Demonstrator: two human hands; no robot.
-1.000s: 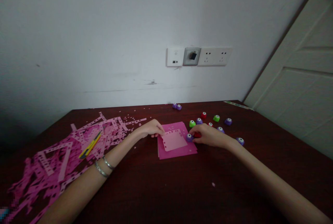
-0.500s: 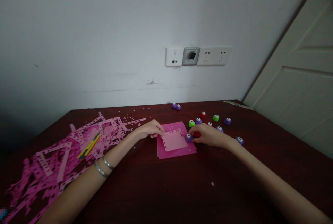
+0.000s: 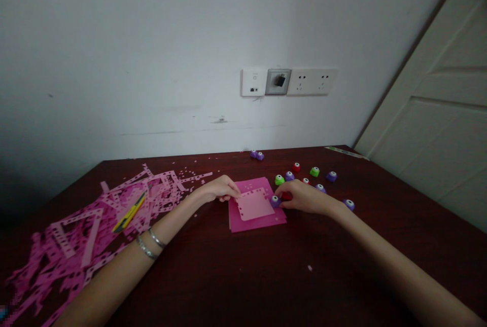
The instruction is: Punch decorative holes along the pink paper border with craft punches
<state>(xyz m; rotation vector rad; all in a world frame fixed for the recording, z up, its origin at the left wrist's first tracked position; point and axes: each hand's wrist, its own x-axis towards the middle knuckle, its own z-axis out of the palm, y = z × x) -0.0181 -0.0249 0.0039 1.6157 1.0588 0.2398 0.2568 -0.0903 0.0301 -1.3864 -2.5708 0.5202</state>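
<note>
A stack of square, deep-pink paper lies on the dark red-brown wooden table. On top of it rests a light pink paper sheet with small holes punched along its left and far edges; tiny paper bits lie on the stack beyond the sheet.

At the stack's left edge, the left hand pinches the sheet's left side between thumb and fingers. At the stack's right edge, the right hand grasps a small purple plastic punch with a white top at the sheet's right edge. A red object shows partly beneath that hand.

To the right of the stack and beyond the right hand sit more purple, green and red punches; two purple punches stand side by side behind it. Well left of the stack, a heap of perforated pink paper strips bears a yellow-and-dark cutter on top.
</note>
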